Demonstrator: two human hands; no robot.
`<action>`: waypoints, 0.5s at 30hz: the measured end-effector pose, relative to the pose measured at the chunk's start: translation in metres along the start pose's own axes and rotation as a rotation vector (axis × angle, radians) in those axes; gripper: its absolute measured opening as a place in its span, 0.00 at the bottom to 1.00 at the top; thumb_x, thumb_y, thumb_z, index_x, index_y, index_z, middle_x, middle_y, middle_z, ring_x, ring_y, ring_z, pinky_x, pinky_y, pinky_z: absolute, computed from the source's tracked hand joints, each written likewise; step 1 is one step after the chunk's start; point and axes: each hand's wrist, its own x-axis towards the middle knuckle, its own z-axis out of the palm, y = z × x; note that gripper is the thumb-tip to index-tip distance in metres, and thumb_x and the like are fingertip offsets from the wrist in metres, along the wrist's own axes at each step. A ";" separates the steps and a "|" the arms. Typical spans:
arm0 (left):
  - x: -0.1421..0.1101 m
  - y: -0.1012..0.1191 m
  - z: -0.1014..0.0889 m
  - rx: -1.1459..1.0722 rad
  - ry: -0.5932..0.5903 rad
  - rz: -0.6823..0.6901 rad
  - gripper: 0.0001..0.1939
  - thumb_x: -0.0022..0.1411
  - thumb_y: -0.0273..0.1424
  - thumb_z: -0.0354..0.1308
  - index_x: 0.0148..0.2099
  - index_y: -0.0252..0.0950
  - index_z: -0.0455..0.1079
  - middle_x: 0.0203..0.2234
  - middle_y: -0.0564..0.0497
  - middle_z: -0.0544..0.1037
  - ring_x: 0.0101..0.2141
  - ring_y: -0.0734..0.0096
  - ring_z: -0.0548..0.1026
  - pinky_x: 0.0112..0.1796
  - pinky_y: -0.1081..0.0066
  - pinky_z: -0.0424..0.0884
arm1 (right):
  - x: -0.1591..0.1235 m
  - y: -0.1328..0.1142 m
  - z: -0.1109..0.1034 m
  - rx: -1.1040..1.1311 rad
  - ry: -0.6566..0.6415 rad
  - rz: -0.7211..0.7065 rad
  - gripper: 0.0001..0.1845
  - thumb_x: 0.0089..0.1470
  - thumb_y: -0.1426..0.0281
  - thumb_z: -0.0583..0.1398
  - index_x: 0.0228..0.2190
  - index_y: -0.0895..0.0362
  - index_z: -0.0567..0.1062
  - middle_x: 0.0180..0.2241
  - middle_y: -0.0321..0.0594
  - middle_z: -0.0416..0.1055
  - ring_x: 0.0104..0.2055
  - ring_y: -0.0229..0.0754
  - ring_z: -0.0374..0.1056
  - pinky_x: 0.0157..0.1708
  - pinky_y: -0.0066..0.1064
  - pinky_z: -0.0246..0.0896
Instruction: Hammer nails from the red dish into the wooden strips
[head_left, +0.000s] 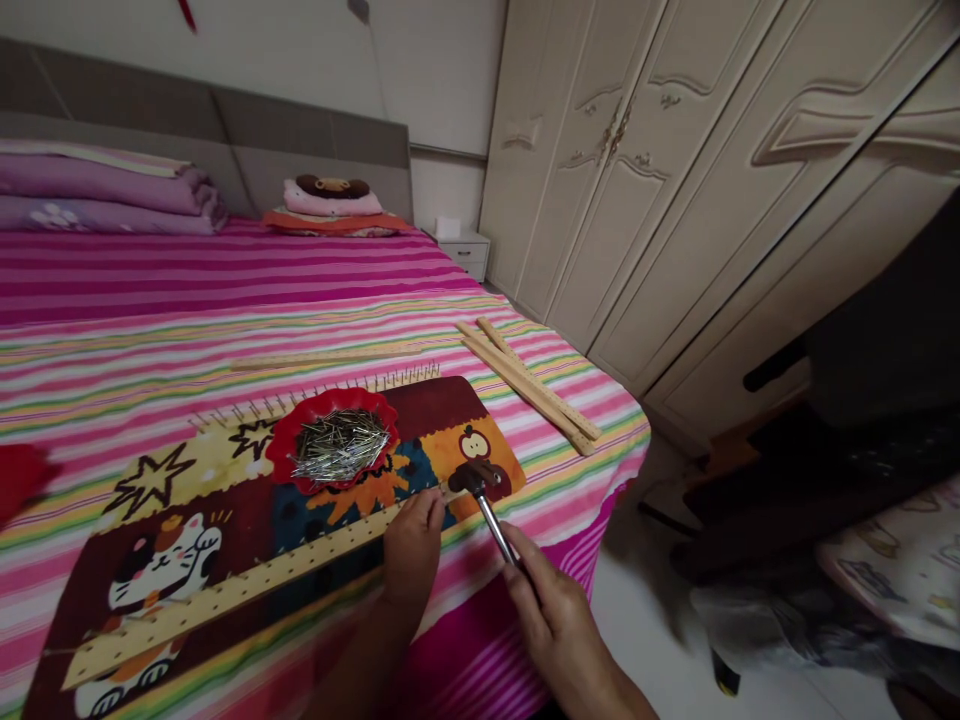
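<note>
My right hand (553, 612) is closed around the metal handle of a small hammer (480, 490), whose head hovers near the right end of a long wooden strip (225, 592). My left hand (412, 545) rests with its fingers pinched together at that end of the strip; what they pinch is too small to see. The strip lies on a colourful cartoon mat (450, 410) on the bed. A red dish (289, 440) full of small metal nails (337, 445) sits on the mat just behind the strip. A second strip with nails standing along it (315, 398) lies at the mat's far edge.
The striped bed cover (225, 290) spreads under everything. Loose wooden strips (532, 385) lie near the bed's right edge, another strip (330, 356) farther back. Folded bedding (105, 185) and pillows (330, 205) sit at the headboard. A wardrobe (675, 180) stands on the right.
</note>
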 end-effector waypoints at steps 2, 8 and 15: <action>0.000 -0.001 0.001 -0.021 0.001 -0.010 0.13 0.60 0.35 0.46 0.34 0.40 0.71 0.32 0.50 0.79 0.36 0.68 0.75 0.40 0.69 0.67 | -0.005 0.004 0.001 0.057 0.094 0.082 0.21 0.52 0.63 0.59 0.49 0.49 0.73 0.38 0.41 0.76 0.45 0.51 0.69 0.45 0.39 0.64; -0.008 -0.004 -0.003 -0.097 -0.001 -0.048 0.13 0.59 0.36 0.48 0.41 0.38 0.71 0.33 0.47 0.79 0.35 0.67 0.76 0.37 0.68 0.70 | -0.020 0.033 0.012 0.505 0.351 0.482 0.32 0.46 0.55 0.62 0.52 0.52 0.67 0.18 0.29 0.66 0.14 0.34 0.58 0.09 0.23 0.52; 0.009 0.009 -0.072 0.145 0.079 0.030 0.12 0.60 0.37 0.48 0.37 0.40 0.72 0.32 0.50 0.78 0.34 0.68 0.74 0.37 0.70 0.68 | -0.021 0.069 0.009 0.741 0.396 0.548 0.33 0.41 0.56 0.66 0.48 0.53 0.65 0.18 0.29 0.66 0.13 0.33 0.55 0.06 0.20 0.48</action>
